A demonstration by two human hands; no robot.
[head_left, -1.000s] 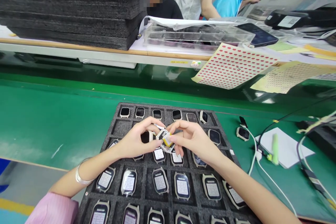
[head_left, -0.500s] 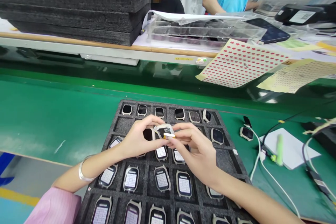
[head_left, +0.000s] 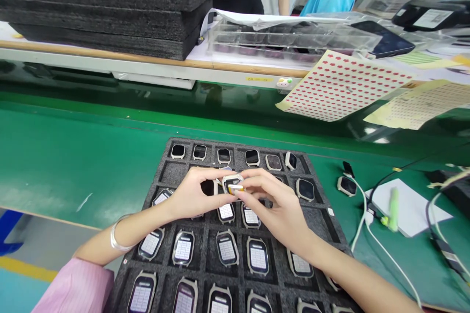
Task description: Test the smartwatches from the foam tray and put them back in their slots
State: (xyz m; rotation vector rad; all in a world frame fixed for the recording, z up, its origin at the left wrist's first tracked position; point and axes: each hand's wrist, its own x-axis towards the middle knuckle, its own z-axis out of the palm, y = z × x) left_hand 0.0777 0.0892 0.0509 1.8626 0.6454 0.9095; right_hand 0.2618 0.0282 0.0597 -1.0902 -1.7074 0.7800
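My left hand (head_left: 193,195) and my right hand (head_left: 273,205) meet above a dark foam tray (head_left: 318,219). Between their fingertips they pinch one small beige watch body (head_left: 232,182) with a yellow-edged bit at its lower side. The tray holds several more watch bodies (head_left: 227,247) in its pockets, some with white labelled film on the screens, the far row (head_left: 223,155) with bare dark screens. A silver bangle sits on my left wrist.
A loose watch body (head_left: 347,185) lies on the green belt (head_left: 73,156) right of the tray, by white cables (head_left: 362,220) and a white pad with a green pen (head_left: 392,203). Stacked black foam trays (head_left: 110,5), clear plastic trays (head_left: 279,39), red-dot sticker sheets (head_left: 341,88) and other people lie beyond.
The watch body has turned in my fingers. My right hand has slid in over it from the right, its fingers now closing on the yellow-edged side.
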